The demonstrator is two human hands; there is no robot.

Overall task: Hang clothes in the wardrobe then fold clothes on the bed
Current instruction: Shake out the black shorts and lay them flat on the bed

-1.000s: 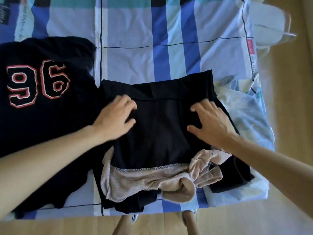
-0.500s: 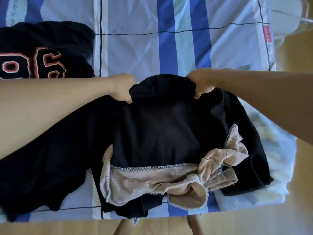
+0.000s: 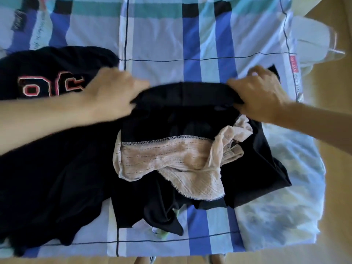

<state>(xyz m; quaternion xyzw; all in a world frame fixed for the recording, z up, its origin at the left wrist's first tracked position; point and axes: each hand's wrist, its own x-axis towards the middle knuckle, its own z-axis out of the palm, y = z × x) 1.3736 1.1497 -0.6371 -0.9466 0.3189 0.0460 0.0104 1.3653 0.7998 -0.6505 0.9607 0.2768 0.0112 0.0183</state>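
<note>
A black garment [image 3: 171, 119] lies in the middle of the bed, on top of a crumpled beige knit piece [image 3: 171, 159]. My left hand [image 3: 112, 94] grips the garment's far edge at its left corner. My right hand [image 3: 261, 94] grips the same edge at its right corner, thumb under the cloth. The far edge is raised and bowed between both hands. More black cloth [image 3: 163, 212] bunches below the beige piece near the bed's front edge.
A black shirt with red-outlined numbers [image 3: 47, 86] spreads over the left of the bed. A pale light-blue garment [image 3: 282, 187] lies at the right. The striped blue and white sheet [image 3: 171, 44] stretches beyond. Wooden floor [image 3: 335, 168] runs along the right and front.
My hands went from pressing flat on the black garment to gripping its far edge. They have since spread further apart, drawing that edge wider and exposing more beige cloth.
</note>
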